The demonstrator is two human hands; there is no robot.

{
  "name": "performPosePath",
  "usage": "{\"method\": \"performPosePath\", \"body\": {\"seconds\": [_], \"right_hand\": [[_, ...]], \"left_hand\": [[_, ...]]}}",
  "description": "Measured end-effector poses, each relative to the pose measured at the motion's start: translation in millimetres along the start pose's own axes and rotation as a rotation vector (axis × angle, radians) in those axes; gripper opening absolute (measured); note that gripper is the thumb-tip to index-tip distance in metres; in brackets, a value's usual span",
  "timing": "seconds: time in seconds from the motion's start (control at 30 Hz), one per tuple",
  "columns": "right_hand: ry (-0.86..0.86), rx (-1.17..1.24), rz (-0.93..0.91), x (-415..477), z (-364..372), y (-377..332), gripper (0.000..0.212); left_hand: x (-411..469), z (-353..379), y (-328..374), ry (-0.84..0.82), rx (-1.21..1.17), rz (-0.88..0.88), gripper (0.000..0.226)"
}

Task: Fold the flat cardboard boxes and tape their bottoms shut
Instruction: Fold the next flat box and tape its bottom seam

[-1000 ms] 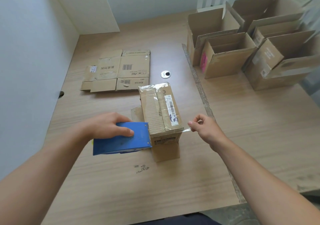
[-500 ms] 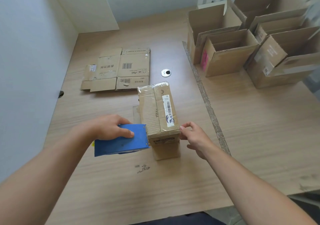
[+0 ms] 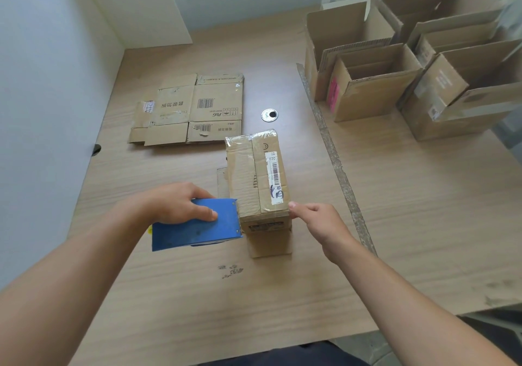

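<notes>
Blue tape dispenser (image 3: pixel 197 230) clasped in left grip (image 3: pixel 175 204), against taped box (image 3: pixel 254 176); right grip (image 3: pixel 319 224) pinches tape (image 3: pixel 271 213) at corner.

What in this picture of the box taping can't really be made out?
All in the head view:
- Tape roll: hidden inside the blue tape dispenser, under the left hand.
- Whether the right hand pinches tape at the corner of the box: the clear tape is too faint to tell.
- Print on the white label: too small.
- The far-right open box: cut off by the frame edge.
- The box's underside: faces the table.
</notes>
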State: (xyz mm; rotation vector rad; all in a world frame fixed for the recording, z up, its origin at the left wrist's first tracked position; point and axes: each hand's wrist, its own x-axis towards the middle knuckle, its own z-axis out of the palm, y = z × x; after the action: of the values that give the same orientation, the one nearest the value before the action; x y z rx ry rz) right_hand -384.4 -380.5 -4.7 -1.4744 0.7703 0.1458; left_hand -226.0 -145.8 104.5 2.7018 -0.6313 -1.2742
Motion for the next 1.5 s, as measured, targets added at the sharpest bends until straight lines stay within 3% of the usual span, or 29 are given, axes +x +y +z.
{"method": "performPosePath", "body": {"seconds": [0.13, 0.23, 0.4, 0.5, 0.57, 0.67, 0.77, 0.83, 1.17, 1.33, 1.5], "right_hand": [[0.047, 0.099, 0.090, 0.4, 8.7, -3.2, 0.016], [0.090, 0.052, -0.002, -1.9, 13.9, -1.6, 0.023], [0.227, -0.594, -0.510, -1.0, 7.3, 11.9, 0.021], [0.284, -0.858, -0.780, 6.3, -1.2, 12.8, 0.019], [0.286, -0.924, -0.923, 14.2, -4.9, 5.5, 0.039], [0.069, -1.079, -1.083, 28.1, 0.5, -9.1, 0.071], [-0.211, -1.260, -1.039, 44.5, 4.3, -15.2, 0.068], [-0.252, -1.246, -1.045, 51.9, 0.0, -15.0, 0.059], [-0.050, -1.215, -1.066, 38.3, 22.1, -17.5, 0.059], [0.098, -1.214, -1.124, 35.3, 34.7, -10.9, 0.043], [0.161, -1.216, -1.166, 42.9, 31.5, -2.8, 0.041]], "left_hand": [[0.7, -1.3, -1.7, 0.001, 0.020, 0.004, 0.011], [1.7, -1.5, -3.3, -0.001, 0.026, -0.005, 0.012], [3.3, -0.7, -2.8, 0.004, 0.040, -0.006, 0.021], [3.4, -0.4, -1.8, 0.004, 0.044, -0.003, 0.018], [4.0, 0.6, -1.8, 0.014, 0.042, 0.000, 0.019], [5.2, 2.6, -2.1, 0.025, 0.033, 0.010, 0.022], [4.5, 4.5, -5.4, 0.024, 0.011, 0.007, 0.021], [4.6, 6.6, -7.8, 0.024, -0.013, 0.016, 0.027], [8.8, 17.0, -20.3, 0.091, -0.053, 0.133, 0.031], [14.8, 20.4, -26.8, 0.102, -0.082, 0.188, 0.033], [8.2, 18.1, -40.0, 0.051, -0.177, 0.239, 0.050]]}}
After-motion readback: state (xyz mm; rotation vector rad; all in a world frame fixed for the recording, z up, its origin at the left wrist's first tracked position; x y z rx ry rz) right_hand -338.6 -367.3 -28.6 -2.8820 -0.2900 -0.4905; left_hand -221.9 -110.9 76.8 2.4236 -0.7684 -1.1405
